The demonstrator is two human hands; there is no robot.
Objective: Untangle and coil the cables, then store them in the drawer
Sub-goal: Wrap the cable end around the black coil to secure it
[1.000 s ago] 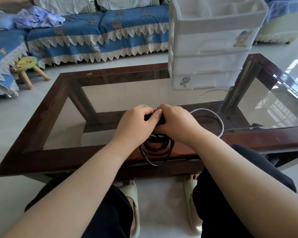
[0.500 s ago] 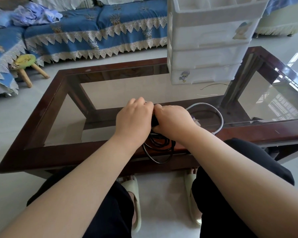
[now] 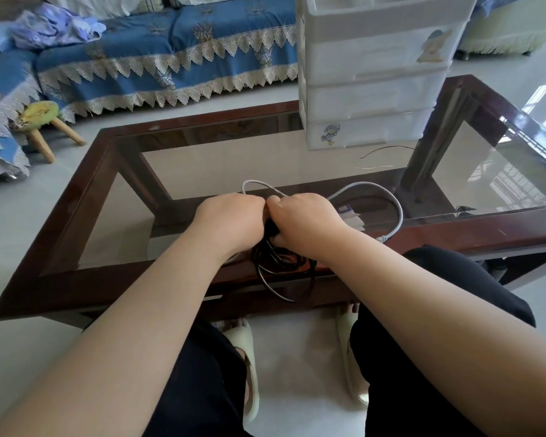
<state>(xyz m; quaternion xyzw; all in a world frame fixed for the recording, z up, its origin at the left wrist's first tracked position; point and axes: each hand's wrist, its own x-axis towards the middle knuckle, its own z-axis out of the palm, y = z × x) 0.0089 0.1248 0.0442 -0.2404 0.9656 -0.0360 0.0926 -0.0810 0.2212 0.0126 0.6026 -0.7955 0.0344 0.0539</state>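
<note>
Head view: I see both hands, left [image 3: 230, 223] and right [image 3: 303, 223], fingers curled holding the black coil [image 3: 284, 272] over the worktop [image 3: 76, 279]. Grey cable [image 3: 391, 197] lies loose beyond them; drawers [image 3: 372, 99] closed. Storing remains.

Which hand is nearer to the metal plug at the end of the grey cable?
Right. The right hand is just left of the plug; the left hand lies beyond it, farther left.
</note>
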